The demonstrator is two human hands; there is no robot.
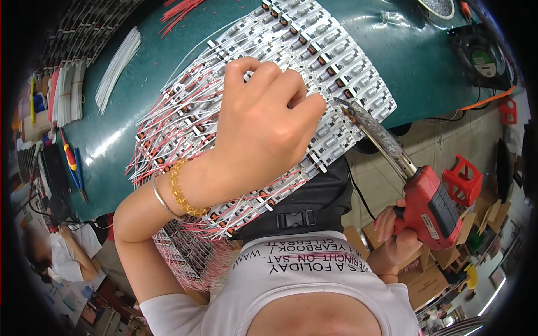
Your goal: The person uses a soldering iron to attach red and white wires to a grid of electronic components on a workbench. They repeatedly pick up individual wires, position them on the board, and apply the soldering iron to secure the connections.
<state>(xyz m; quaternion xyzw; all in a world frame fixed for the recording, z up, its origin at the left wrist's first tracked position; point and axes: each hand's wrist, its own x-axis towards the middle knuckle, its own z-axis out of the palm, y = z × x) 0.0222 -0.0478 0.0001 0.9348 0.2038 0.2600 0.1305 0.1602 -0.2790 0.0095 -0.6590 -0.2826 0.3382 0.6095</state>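
Observation:
A broad panel of white circuit boards (336,61), set with rows of small parts, lies slanted over the table edge toward my lap. Thin red and white wires (174,120) run across its left side. Over its middle is my left hand (266,120), closed with the fingers curled down; whatever they pinch is hidden beneath them. My right hand (395,229) grips the handle of a red soldering gun (431,210) at the lower right. The gun's long metal barrel points up and left, and its tip is at the panel, close to my left fingers.
Bundled white wires (119,68) and loose red wires (179,14) lie on the green table (106,134). A red-and-yellow-handled tool (69,158) is at left. A black fan (483,56) stands far right, a red stool (462,179) below. Another person (70,252) sits at lower left.

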